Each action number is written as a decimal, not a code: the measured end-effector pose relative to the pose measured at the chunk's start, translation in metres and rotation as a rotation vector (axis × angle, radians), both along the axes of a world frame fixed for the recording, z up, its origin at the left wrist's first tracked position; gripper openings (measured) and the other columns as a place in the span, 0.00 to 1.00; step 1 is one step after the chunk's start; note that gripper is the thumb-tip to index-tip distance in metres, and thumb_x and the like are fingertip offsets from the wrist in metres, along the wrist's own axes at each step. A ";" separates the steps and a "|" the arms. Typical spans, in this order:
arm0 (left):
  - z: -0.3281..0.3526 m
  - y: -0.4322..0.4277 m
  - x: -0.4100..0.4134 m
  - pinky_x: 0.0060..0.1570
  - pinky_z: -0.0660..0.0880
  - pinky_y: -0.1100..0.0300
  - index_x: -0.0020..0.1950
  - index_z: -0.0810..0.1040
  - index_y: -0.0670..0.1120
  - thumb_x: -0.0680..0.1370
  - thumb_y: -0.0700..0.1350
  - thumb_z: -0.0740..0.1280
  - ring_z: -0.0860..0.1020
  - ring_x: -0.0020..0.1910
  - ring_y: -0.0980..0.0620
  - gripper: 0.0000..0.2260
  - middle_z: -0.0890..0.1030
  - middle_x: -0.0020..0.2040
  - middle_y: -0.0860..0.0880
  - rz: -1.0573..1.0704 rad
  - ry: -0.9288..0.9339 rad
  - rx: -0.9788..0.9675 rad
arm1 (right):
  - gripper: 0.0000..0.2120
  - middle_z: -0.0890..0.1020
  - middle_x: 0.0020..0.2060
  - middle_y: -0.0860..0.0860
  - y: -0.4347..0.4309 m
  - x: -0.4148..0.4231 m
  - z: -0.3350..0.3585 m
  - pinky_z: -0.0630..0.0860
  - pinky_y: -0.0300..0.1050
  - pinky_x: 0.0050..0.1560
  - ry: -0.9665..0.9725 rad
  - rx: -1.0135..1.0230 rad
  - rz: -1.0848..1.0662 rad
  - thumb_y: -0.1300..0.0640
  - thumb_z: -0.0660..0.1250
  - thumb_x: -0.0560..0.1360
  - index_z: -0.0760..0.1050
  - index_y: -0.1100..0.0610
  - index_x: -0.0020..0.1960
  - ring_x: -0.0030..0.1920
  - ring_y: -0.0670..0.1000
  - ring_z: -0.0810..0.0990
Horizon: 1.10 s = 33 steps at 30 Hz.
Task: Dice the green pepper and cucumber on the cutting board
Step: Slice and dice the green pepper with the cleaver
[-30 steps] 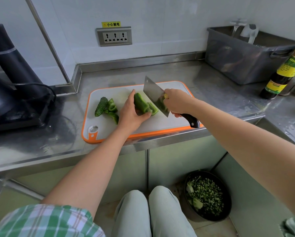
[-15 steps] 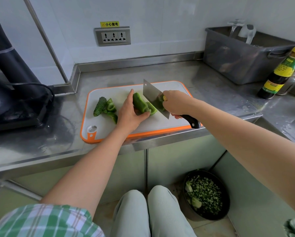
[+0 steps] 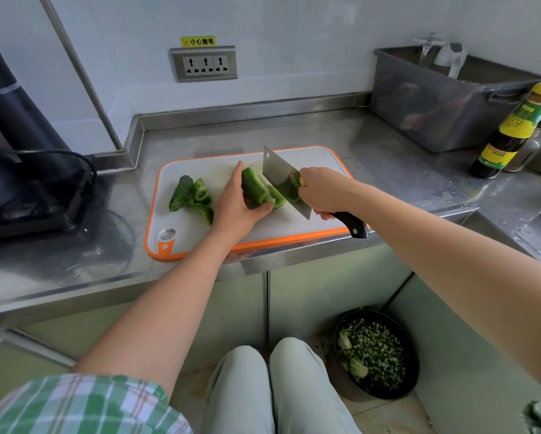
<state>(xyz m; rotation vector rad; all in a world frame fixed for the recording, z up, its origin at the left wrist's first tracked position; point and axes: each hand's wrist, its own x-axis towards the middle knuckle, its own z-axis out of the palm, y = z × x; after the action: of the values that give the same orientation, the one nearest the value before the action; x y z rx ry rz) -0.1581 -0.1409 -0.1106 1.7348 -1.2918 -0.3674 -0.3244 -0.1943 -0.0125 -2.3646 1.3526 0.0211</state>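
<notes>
Slicing stage, head view only. Left hand [image 3: 236, 205] cups the large green pepper piece [image 3: 255, 187] at mid-board, with the thumb round its near end and the forefinger stretched along the far side. Right hand [image 3: 322, 191] is wrapped tight on the cleaver [image 3: 281, 180] where blade meets handle; the black handle end pokes out toward the near edge of the cutting board [image 3: 294, 227]. The blade is tilted, its flat against cut pepper strips [image 3: 277, 197] just right of the held piece. Cannot tell whether the edge touches the board. The cucumber [image 3: 180, 193] lies near the board's left end, touching a few loose pepper chunks [image 3: 201, 192]. The board sits on a steel counter [image 3: 388, 158], close to its front lip.

Judgement: pepper part-cut, cucumber not yet started.

Doing this step well:
- Tuck the left fingertips back and let the knuckles guide the blade's flat. That stretched forefinger looks exposed.
- Settle the pepper so it cannot rock or skid.
- Cut even strips first, then turn them and cross-cut.
- Sweep finished strips aside so none pile up under the blade.
- Press straight down, given how near the counter lip the board sits.
</notes>
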 end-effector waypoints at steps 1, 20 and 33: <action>0.000 0.000 0.000 0.65 0.70 0.50 0.79 0.54 0.48 0.68 0.50 0.78 0.72 0.66 0.47 0.46 0.70 0.72 0.48 0.001 0.000 0.001 | 0.07 0.76 0.33 0.58 -0.001 0.000 0.000 0.71 0.42 0.26 -0.006 0.003 -0.010 0.65 0.51 0.78 0.66 0.62 0.53 0.25 0.53 0.74; 0.002 0.002 0.000 0.62 0.72 0.53 0.78 0.57 0.48 0.68 0.49 0.78 0.75 0.61 0.48 0.45 0.74 0.68 0.49 -0.002 0.010 0.001 | 0.05 0.74 0.37 0.57 0.004 0.021 -0.013 0.71 0.41 0.30 0.043 -0.088 -0.005 0.66 0.53 0.76 0.65 0.61 0.51 0.26 0.53 0.75; 0.003 0.002 0.000 0.66 0.69 0.51 0.76 0.59 0.47 0.68 0.48 0.78 0.71 0.67 0.48 0.42 0.71 0.70 0.48 -0.001 0.002 0.005 | 0.07 0.73 0.38 0.57 -0.003 0.004 0.002 0.71 0.42 0.25 -0.091 -0.051 0.013 0.64 0.51 0.78 0.64 0.59 0.54 0.25 0.53 0.74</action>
<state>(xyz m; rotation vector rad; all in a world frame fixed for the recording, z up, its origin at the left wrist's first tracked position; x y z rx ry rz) -0.1583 -0.1391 -0.1073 1.7375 -1.2911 -0.3737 -0.3203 -0.1972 -0.0105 -2.3855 1.3100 -0.1171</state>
